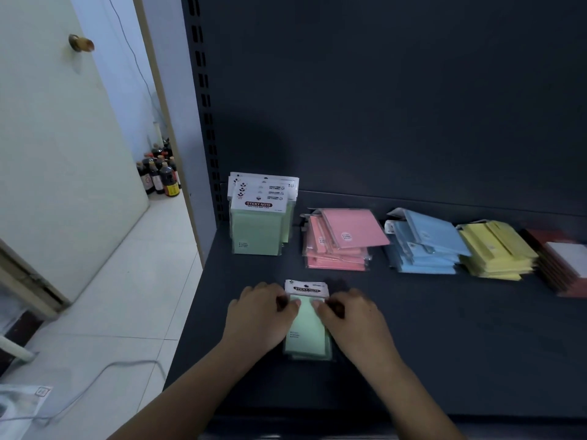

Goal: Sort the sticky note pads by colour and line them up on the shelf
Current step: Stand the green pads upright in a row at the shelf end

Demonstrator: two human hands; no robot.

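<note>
A small stack of green sticky note pads (pixel 307 328) lies flat on the dark shelf (pixel 444 344) near its front. My left hand (pixel 259 315) grips its left side and my right hand (pixel 352 319) grips its right side, thumbs on the top pad. At the back left several green pads (pixel 259 228) stand upright in a row. To their right lie loose heaps of pink pads (pixel 341 241), blue pads (pixel 424 244) and yellow pads (pixel 497 250).
A reddish-brown stack with a white pad on top (pixel 563 262) sits at the shelf's far right. The slotted upright (pixel 206 115) bounds the shelf's left side. Left of it are a tiled floor, a cable (pixel 104 373), bottles (pixel 162 173) and a door (pixel 57 138).
</note>
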